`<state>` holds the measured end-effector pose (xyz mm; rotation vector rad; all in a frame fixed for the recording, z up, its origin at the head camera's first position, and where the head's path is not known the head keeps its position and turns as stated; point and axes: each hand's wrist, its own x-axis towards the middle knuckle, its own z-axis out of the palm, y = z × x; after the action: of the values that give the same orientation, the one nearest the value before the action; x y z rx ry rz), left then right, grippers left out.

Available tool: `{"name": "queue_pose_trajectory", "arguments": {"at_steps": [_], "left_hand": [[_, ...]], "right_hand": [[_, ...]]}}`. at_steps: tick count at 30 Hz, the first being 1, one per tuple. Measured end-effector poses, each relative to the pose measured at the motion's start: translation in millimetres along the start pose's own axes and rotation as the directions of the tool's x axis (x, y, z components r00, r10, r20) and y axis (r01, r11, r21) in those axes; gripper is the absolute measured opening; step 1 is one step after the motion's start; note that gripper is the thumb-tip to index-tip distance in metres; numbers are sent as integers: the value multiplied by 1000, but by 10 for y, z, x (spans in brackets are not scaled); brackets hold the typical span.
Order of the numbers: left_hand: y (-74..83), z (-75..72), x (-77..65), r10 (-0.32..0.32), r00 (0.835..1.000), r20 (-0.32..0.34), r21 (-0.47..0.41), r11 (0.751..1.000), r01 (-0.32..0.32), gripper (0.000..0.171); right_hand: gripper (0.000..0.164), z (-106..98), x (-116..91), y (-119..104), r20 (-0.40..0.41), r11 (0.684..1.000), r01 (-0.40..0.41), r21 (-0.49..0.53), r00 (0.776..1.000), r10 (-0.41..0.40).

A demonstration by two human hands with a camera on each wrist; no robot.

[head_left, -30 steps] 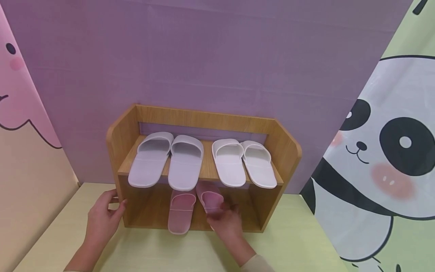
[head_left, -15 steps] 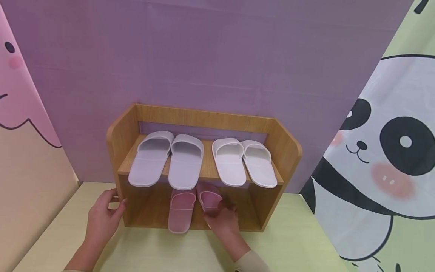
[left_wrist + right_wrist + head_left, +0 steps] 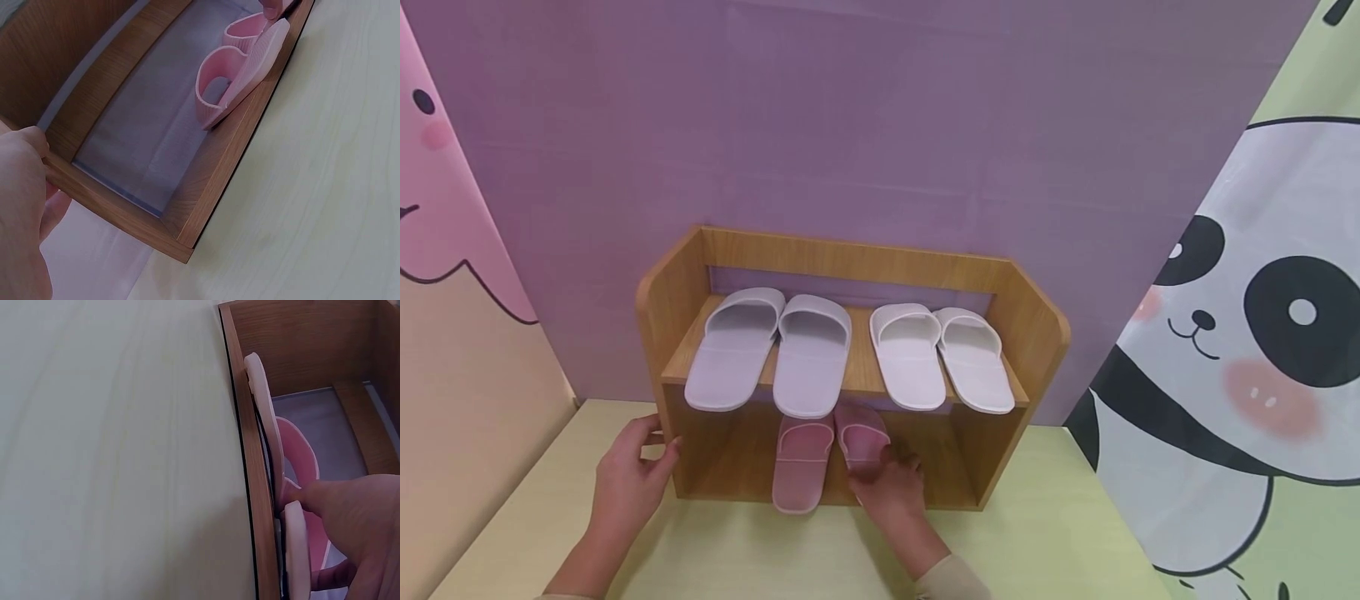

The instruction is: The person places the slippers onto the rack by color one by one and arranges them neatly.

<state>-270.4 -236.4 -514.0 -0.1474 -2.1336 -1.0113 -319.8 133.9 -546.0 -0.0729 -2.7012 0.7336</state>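
Note:
A small wooden shoe rack (image 3: 850,254) stands on the table. My left hand (image 3: 628,475) holds the front edge of its left side panel, thumb in front and fingers behind; the left wrist view shows the hand (image 3: 22,206) at that panel (image 3: 119,209). On the lower shelf, my right hand (image 3: 891,492) grips the right pink slipper (image 3: 860,433) by its toeless front end. In the right wrist view the thumb lies between this slipper (image 3: 297,550) and its mate, fingers on the other side. The left pink slipper (image 3: 797,483) sits close beside it, slightly past the shelf's front edge.
On the upper shelf lie a pale lilac pair of slippers (image 3: 811,367) at the left and a white pair (image 3: 910,367) at the right. A purple cloth (image 3: 865,125) hangs behind the rack. A panda-print sheet (image 3: 1247,350) stands at the right.
My right hand has shifted slightly left with the right pink slipper, bringing it closer to its mate. The left hand has stayed on the side panel.

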Motion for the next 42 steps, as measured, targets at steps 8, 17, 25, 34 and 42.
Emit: {"name": "queue_pose_trajectory", "arguments": {"at_steps": [8, 17, 25, 34, 42], "left_hand": [[14, 1, -15, 4, 1000, -7, -1, 1000, -4, 40], [20, 0, -15, 2, 1000, -7, 1, 1000, -2, 38], [-1, -4, -16, -2, 1000, -7, -1, 1000, 2, 37], [-20, 10, -19, 1, 1000, -15, 14, 1000, -1, 38], [-53, 19, -21, 3, 1000, -11, 21, 1000, -3, 37]], "right_hand": [[76, -30, -47, -4, 10, 999, 35, 15, 999, -35], [88, -11, -119, 46, -9, 984, 169, 56, 986, -168], [94, 185, -124, 216, -36, 970, 220, 103, 975, -218], [98, 196, -131, 239, -23, 961, 243, 128, 970, -242], [96, 218, -129, 289, -39, 970, 226, 88, 974, -223]]}}
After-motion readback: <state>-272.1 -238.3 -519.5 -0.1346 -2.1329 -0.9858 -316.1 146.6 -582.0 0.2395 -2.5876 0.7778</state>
